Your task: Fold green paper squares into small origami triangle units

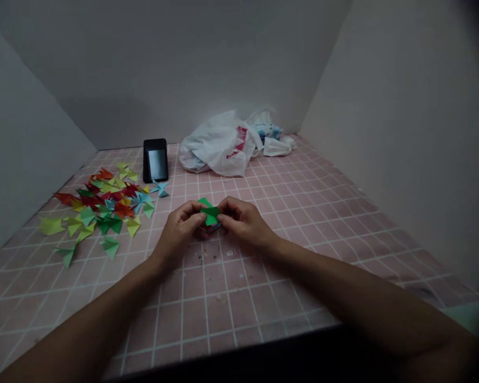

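While both hands (179,231) (243,221) pinch green paper (211,214), folded pieces (96,207) scatter left.

Black phone (155,160) near a crumpled white plastic bag (219,144) on pink grid mat (219,314)

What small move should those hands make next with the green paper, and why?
Probably pinch the green folded paper a little firmer along its fold, I'd guess. The left hand and right hand both grip it at the middle, and the folded paper pieces nearby show crisp points.
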Demonstrator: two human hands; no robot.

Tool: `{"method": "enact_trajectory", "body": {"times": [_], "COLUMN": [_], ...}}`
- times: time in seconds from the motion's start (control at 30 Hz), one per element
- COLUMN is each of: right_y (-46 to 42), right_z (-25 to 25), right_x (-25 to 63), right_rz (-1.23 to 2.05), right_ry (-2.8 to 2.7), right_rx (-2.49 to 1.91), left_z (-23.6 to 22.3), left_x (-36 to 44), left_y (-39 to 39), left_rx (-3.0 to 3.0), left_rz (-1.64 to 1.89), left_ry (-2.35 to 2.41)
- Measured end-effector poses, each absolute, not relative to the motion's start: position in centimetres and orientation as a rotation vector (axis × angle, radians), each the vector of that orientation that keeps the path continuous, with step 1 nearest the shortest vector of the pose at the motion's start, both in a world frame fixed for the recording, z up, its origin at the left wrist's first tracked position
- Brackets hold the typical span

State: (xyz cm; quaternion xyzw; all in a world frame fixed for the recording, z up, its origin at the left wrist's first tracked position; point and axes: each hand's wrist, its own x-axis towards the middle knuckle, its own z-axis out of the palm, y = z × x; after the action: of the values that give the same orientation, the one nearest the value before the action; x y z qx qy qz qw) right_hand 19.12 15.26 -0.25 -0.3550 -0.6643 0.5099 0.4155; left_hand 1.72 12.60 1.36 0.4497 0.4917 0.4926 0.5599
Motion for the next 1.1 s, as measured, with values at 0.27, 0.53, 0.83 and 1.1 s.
{"method": "enact_trajectory", "body": {"times": [0.27, 0.53, 0.83, 1.1], "right_y": [15.42, 15.46, 15.32, 15.29], "right_z": [-0.38, -0.36, 0.08, -0.05], "right_x": [19.15, 19.1, 19.27, 19.19], "right_rz": [1.261, 1.286, 1.269, 1.273], "right_ry": [-1.699, -1.62, -1.579, -1.599], "right_rx": [-0.871, -0.852, -0.823, -0.792], "left_z": [1.17, 1.39, 1.32, 1.52], "left_x": [1.61, 1.64, 1.71, 1.52], "left_y": [12.82, 12.45, 12.5, 12.62], "left_rx": [1.206, 1.206, 1.23, 1.356], "left_rz": [1.138, 1.196, 1.25, 1.257], "left_ry": [1.21, 1.145, 1.141, 1.165]}}
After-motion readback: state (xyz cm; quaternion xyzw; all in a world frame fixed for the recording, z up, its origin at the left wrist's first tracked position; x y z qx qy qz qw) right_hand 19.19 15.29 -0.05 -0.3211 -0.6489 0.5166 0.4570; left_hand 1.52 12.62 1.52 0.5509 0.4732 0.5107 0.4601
